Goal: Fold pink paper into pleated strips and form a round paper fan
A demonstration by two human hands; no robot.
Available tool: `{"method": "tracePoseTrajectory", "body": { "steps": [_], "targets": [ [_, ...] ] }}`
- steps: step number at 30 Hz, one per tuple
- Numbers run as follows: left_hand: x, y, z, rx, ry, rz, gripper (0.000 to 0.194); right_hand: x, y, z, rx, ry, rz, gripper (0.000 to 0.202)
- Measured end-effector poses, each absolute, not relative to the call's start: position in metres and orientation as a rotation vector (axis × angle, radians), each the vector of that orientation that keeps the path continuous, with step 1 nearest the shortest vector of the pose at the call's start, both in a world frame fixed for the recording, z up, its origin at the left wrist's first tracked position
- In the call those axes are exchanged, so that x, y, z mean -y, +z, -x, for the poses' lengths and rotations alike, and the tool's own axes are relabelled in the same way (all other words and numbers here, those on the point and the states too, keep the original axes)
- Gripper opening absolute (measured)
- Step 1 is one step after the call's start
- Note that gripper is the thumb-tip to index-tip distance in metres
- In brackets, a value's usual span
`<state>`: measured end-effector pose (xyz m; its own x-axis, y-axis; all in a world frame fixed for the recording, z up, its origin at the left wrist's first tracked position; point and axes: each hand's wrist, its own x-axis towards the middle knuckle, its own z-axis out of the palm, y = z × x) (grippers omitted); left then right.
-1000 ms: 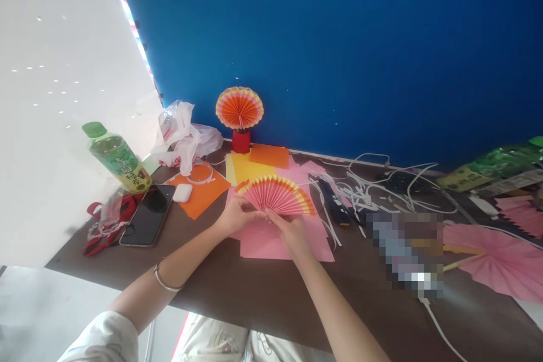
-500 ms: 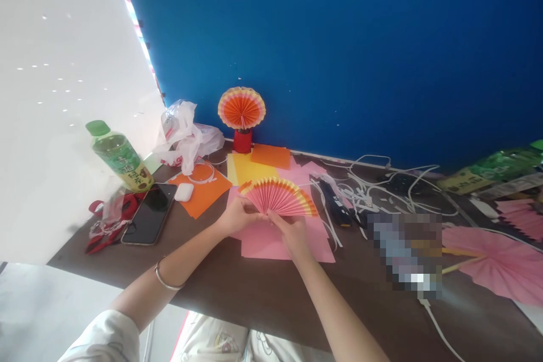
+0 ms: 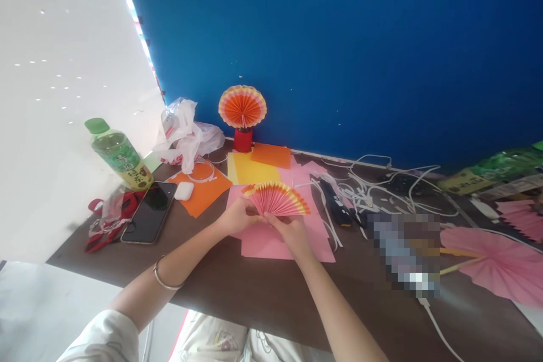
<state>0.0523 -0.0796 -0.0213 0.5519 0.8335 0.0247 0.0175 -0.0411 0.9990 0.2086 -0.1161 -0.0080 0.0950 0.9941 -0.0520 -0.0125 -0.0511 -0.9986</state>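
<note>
A pleated paper fan (image 3: 278, 199), pink with a yellow and orange rim, is spread in a half-circle between my hands. My left hand (image 3: 238, 216) is closed on its left side near the base. My right hand (image 3: 289, 233) pinches the base where the folds meet. Beneath the fan lie pink paper sheets (image 3: 284, 244), with a yellow sheet (image 3: 254, 169) and a folded orange paper (image 3: 271, 155) behind. Farther back, a round orange pleated fan (image 3: 242, 107) stands upright on a red holder (image 3: 243, 140).
On the left are a green-capped bottle (image 3: 121, 155), a phone (image 3: 149, 213), a white case (image 3: 184, 191), red scissors (image 3: 108, 232) and a plastic bag (image 3: 182, 130). Tangled white cables (image 3: 365, 192) lie right of the paper. A large pink fan (image 3: 500, 266) rests at the far right.
The paper fan has drawn in slightly, its right edge shifting left and its top sinking a little. Both hands keep their hold on it.
</note>
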Motion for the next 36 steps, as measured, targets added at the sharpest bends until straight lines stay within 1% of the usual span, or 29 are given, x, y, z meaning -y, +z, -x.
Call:
{"method": "tracePoseTrajectory", "body": {
  "steps": [8,13,16,19,22,26,32,36],
  "targets": [
    [0.079,-0.019,-0.051,-0.784,0.724,-1.451,0.034,0.116,-0.006,-0.21,1.176,1.157,1.251,0.04],
    [0.079,-0.016,-0.05,-0.74,0.658,-1.373,0.042,0.115,-0.005,-0.214,1.25,1.205,1.23,0.032],
    [0.078,-0.012,-0.046,-0.762,0.643,-1.362,0.04,0.118,0.002,-0.219,1.303,1.341,1.172,0.034],
    [0.077,-0.01,-0.043,-0.716,0.602,-1.376,0.039,0.12,0.008,-0.225,1.268,1.428,1.274,0.035],
    [0.076,-0.01,-0.04,-0.691,0.538,-1.415,0.039,0.121,0.008,-0.227,1.202,1.438,1.403,0.042],
    [0.078,-0.009,-0.04,-0.708,0.503,-1.43,0.039,0.119,0.005,-0.226,1.182,1.426,1.408,0.052],
    [0.079,-0.005,-0.04,-0.657,0.522,-1.399,0.034,0.118,-0.011,-0.228,1.189,1.423,1.344,0.042],
    [0.078,-0.007,-0.041,-0.644,0.492,-1.397,0.032,0.118,-0.017,-0.231,1.2,1.404,1.438,0.045]
  ]
}}
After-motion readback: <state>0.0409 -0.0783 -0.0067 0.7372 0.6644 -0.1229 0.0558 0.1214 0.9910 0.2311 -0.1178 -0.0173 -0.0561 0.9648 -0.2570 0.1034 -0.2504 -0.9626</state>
